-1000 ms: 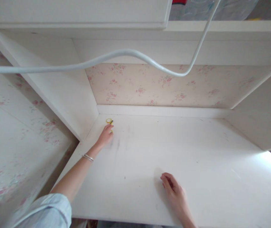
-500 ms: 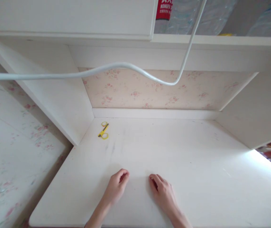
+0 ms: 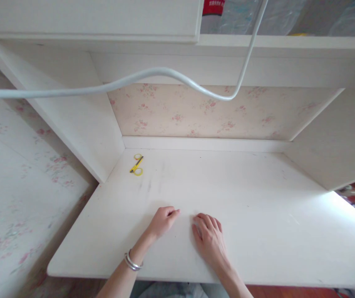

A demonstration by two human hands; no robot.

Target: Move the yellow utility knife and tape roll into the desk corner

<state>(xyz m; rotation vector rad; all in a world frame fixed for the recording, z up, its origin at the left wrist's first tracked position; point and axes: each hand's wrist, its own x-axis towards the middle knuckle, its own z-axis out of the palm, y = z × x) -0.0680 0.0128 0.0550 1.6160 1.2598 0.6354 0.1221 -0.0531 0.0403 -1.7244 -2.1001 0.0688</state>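
My left hand [image 3: 162,222] rests on the white desktop [image 3: 258,236], its fingers curled in and the thumb pointing right. I see nothing in its fist, and a silver bangle [image 3: 132,262] circles that wrist. A short gap to the right, my right hand [image 3: 208,234] lies on the desktop with bent fingers slightly spread and the thumb apart. Nothing shows in its grasp. Toward the back left lie a slim yellow and black tool [image 3: 137,164], which looks like a utility knife, and two thin yellow rings, an upper ring [image 3: 138,157] and a lower ring [image 3: 138,174].
A white cable [image 3: 161,72] hangs across the view above the desktop. Overhead, a shelf [image 3: 273,40] holds clear plastic bottles, one with a red label [image 3: 213,7]. White side panels [image 3: 80,124] and a low back strip [image 3: 208,143] border the desk.
Both hands have shifted slightly, and the right fingers have spread a little. The view has tilted down, bringing the front desk edge and the bangle into sight.
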